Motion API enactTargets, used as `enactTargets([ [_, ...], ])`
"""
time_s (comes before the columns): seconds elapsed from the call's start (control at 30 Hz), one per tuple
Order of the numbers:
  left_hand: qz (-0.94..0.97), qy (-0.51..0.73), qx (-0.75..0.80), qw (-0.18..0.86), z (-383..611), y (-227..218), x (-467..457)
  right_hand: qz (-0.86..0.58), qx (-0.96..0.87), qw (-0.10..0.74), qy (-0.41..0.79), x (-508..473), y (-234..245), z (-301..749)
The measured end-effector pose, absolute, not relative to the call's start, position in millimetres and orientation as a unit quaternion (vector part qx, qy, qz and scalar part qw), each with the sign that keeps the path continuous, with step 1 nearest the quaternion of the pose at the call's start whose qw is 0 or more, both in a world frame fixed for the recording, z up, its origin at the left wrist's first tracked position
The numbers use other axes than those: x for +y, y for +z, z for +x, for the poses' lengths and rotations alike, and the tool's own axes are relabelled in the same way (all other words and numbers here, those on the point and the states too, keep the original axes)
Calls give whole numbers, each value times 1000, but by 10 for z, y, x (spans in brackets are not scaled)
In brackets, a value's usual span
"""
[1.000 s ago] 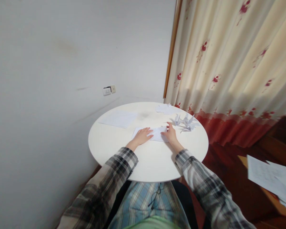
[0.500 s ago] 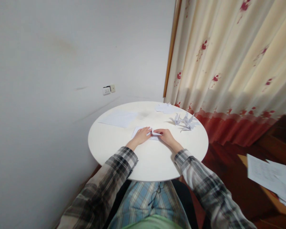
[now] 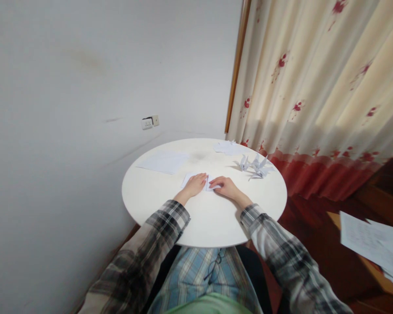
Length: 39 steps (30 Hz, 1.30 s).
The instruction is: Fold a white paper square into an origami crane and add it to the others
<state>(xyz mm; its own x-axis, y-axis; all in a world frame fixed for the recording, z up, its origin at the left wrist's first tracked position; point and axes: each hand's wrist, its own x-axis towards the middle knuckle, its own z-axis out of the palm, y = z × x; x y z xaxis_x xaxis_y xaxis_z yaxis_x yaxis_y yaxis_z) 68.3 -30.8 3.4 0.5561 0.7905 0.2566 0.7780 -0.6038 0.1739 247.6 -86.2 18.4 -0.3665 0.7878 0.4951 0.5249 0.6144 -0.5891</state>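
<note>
- Paper (image 3: 211,183), white, lies on the round white table (image 3: 212,224), roughly mid-top, between and under both hands.
- Paper state: folded, one crease or edge standing out as a dark line just right of my left fingertips. Layer count: cannot tell at this range.
- Left hand (image 3: 195,185): palm down, laid flat on the left part of the sheet, fingers extended and close together, no grip on anything.
- Right hand (image 3: 228,186): at the right end of the same sheet, fingers bent, thumb side toward me, tips touching the folded part. Pinched on it or merely pressing: can't tell.
- Hands near each other, not touching; a strip of paper shows between them.
- Folded paper cranes (image 3: 258,169): grouped on the table, beyond and to the right of my right hand, wings up.
- Flat sheets (image 3: 165,162): far left of the tabletop, clear of my left hand.
- More paper pieces (image 3: 229,148): far edge, toward the curtain (image 3: 301,78), something small and pointed on top.
- Plaid sleeves (image 3: 165,224): cuffs at both wrists, forearms reaching in over the near edge.
</note>
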Motion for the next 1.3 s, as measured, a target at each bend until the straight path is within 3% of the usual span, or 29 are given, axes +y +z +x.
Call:
enactTargets([
  [1.03, 882, 135, 451, 27, 698, 100, -377, -416, -808, 377, 178, -817, 182, 2476],
  [1.3, 886, 193, 419, 44, 716, 123, -407, -411, -809, 390, 156, -768, 105, 2503],
])
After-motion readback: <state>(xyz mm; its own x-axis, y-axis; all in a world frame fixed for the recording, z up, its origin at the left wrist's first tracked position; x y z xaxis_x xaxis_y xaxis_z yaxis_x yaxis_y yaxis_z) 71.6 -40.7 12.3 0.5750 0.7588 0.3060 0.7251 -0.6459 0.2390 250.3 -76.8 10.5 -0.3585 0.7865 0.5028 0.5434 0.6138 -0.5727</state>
